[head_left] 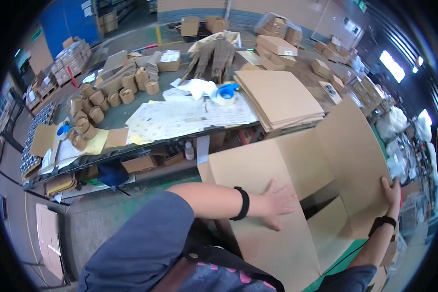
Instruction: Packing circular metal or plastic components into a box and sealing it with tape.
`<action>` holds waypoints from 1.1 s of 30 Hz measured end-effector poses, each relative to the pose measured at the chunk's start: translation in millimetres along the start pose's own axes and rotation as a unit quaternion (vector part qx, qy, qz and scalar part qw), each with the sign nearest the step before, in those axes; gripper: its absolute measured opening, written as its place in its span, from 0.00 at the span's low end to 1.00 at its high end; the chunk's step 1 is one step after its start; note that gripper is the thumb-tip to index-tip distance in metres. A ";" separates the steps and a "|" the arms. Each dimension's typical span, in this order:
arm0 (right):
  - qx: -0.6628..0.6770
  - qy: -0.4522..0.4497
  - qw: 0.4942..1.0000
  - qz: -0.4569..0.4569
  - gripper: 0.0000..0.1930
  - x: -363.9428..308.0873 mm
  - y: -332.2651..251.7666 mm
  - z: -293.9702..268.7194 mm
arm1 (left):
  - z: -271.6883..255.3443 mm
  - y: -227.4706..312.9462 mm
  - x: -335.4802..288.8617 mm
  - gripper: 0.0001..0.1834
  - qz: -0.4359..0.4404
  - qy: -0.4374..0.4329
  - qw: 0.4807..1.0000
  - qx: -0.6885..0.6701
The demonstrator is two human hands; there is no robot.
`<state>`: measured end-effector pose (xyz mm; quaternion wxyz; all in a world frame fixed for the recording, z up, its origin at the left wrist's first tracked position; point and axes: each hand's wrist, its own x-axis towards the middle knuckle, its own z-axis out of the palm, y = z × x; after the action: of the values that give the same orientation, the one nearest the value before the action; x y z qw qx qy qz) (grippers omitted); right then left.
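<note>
A large cardboard box stands partly unfolded in front of me, its panels spread apart, with a dark gap between flaps at its bottom. My left hand lies flat on the near panel, fingers spread. At the right, my right hand grips the outer edge of the tall right panel, thumb on the inner face. Its other fingers are mostly hidden behind the cardboard.
Beyond the box is a workbench with papers, a blue-cored tape roll and several brown paper rolls. Flat cardboard sheets are stacked at the bench's right. Wrapped bundles stand farther right.
</note>
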<state>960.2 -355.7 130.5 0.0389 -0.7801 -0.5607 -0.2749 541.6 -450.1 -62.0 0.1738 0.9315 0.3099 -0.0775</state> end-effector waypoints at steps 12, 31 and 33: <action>0.137 -0.351 0.916 -0.137 0.50 -268.1 -158.1 36.7 | -50.2 -93.2 2.6 0.44 0.195 -0.155 0.968 -0.016; 0.428 -0.382 0.752 -0.324 0.36 -29.1 -854.7 128.6 | -123.1 -317.8 -63.8 0.21 0.010 0.069 0.987 -0.142; 0.319 -0.333 0.858 -0.227 0.37 -32.7 -867.4 171.2 | -138.4 -361.5 -110.6 0.22 -0.099 0.137 0.982 -0.088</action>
<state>241.7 -0.9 -244.6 0.0329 -0.6209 -0.7589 0.1936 240.2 -189.3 -5.4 0.2026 0.8789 0.4273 0.0616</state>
